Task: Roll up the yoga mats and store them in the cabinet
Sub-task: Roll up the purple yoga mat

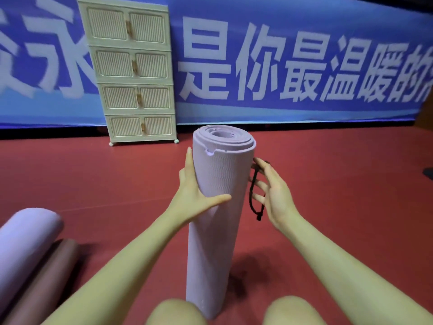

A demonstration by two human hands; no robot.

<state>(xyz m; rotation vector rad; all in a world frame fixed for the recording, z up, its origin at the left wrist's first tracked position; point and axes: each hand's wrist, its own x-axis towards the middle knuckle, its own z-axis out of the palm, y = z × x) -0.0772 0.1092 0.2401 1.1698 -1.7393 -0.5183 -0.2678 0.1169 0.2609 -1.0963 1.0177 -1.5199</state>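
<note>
A rolled lilac yoga mat [218,219] stands upright on the red floor between my knees. My left hand [195,193] grips its upper part, thumb across the front and fingers up the left side. My right hand [271,195] sits just right of the roll with a black cord [254,195] looped over its spread fingers. At the lower left lies another lilac mat [23,242], rolled, beside a brown rolled mat [46,285]. The cream cabinet [136,71] stands at the back with all its doors closed.
A blue banner [281,66] with white characters covers the wall behind the cabinet. The red floor [328,172] stretches from me to the cabinet. A dark object [428,172] pokes in at the right edge.
</note>
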